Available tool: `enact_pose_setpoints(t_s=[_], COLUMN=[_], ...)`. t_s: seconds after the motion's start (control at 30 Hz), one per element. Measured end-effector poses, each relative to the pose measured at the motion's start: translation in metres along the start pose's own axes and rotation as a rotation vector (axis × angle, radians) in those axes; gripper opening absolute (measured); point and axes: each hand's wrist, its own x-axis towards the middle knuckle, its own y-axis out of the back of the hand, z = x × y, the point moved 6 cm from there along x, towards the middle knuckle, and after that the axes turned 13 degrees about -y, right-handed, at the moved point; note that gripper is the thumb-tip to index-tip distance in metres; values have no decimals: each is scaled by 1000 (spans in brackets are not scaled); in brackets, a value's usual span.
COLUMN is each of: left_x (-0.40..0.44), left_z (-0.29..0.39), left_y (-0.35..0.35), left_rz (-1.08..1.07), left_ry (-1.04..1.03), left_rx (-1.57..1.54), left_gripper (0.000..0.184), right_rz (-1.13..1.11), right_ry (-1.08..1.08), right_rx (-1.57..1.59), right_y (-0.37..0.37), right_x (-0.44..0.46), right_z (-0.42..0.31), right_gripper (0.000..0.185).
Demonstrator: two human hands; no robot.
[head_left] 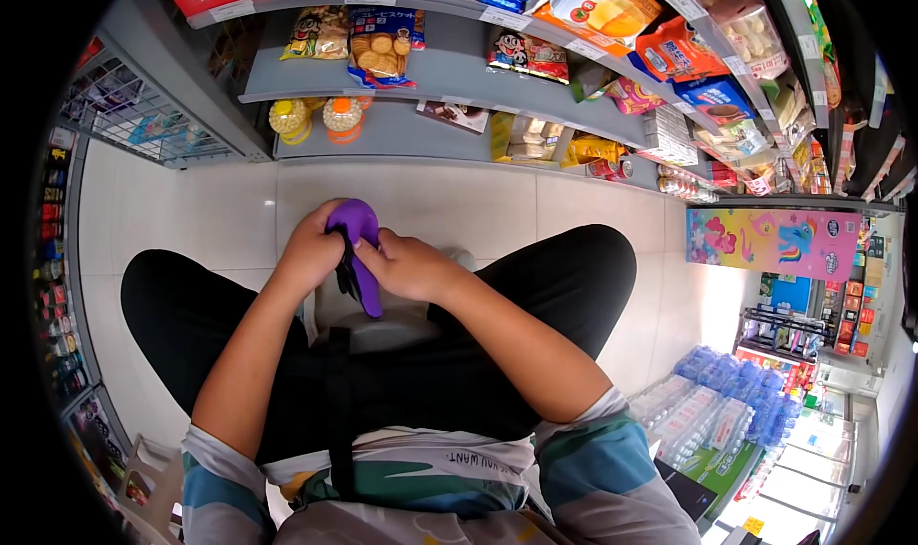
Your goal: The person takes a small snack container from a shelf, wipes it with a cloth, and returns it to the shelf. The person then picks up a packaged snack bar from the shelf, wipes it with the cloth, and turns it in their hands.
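Note:
A bent purple item with a black part [357, 218] is between my hands, above my lap; I cannot make out its exact kind. My left hand [314, 247] is closed around its left side, with the fingers partly hidden behind it. On the other side, my right hand [409, 266] grips it with the thumb pressed on the purple surface. Its lower end hangs down between my wrists, the black part lying along the purple. Below it, a grey seat or stool [382, 333] shows between my legs.
Shelves [382, 134] with packaged snacks run across the front. On the bottom shelf stand two jars [342, 119] with coloured lids. Packs of bottled water [703, 411] are stacked at the right. A wire rack [143, 115] stands at the left, and pale floor tiles [459, 196] surround my legs.

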Motion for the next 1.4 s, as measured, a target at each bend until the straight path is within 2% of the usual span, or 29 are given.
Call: enact_pose_setpoints(t_s=[0.1, 0.17, 0.2, 0.3, 0.37, 0.47, 0.53, 0.6, 0.67, 0.7, 0.73, 0.8, 0.87, 0.9, 0.93, 1.0, 1.1, 1.13, 1.2, 1.27, 1.37, 1.4], left_x=[2, 3, 3, 3, 5, 10, 14, 18, 17, 17, 16, 14, 10, 9, 10, 11, 15, 14, 10, 12, 15, 15], left_z=[3, 13, 11, 8, 11, 7, 5, 1, -5, -5, -7, -7, -4, -6, -6, -4, 1, -2, -6, -5, -2, -3], left_y=[5, 5, 5, 1, -3, -4, -6, -10, -15, -17, -18, -18, -17, -17, -19, -24, -31, -32, -34, -40, -46, -47], left_rz=[-19, -114, -113, -157, -165, -222, -244, -269, -308, -309, -339, -357, -399, -398, -414, -437, -490, -541, -602, -633, -571, -573], left_ry=[-23, -55, -54, -168, -203, -115, -64, -14, 60, 62, 76, 104, 146, 161, 132, 106, 133, 207, 293, 258, 227, 231], left_rx=[120, 397, 392, 530, 511, 560, 573, 585, 560, 560, 582, 605, 633, 635, 647, 663, 721, 690, 666, 712, 644, 647], left_gripper=[51, 49, 49, 56, 45, 41, 41, 41, 43, 43, 44, 46, 52, 52, 54, 56, 57, 61, 64, 71, 67, 67], right_rz=[-31, -35, -49, -88, -111, -90, -104, -113, 123, 281, 438, 589, 663, 872, 853, 830, 794, 784, 695, 692, 771, 778], right_ry=[-26, -37, -32, -2, 24, -27, -129, -275, -392, -459, -520, -644, -684, -570, -645, -659, -603, -606, -662, -677, -661, -677], right_rx=[-60, -92, -123, -172, -192, -284, -429, -518, -600, -540, -479, -419, -283, -306, -279, -202, -108, -98, -46, -75, -99, -73], right_y=[-5, -9, -13, -22, -21, 12, 49, 91, 144, 170, 195, 229, 247, 251, 255, 258, 264, 267, 269, 267, 268, 268], right_x=[8, 15, 21, 35, 41, 38, 41, 72, 113, 115, 116, 128, 131, 133, 137, 143, 153, 153, 155, 156, 158, 155], right_z=[0, 1, 3, 9, 11, 12, 20, 59, 120, 145, 167, 216, 247, 248, 264, 279, 279, 273, 273, 275, 278, 273], right_gripper=[65, 62, 59, 57, 57, 61, 65, 67, 65, 68, 70, 83, 95, 93, 99, 102, 103, 103, 101, 97, 92, 81])
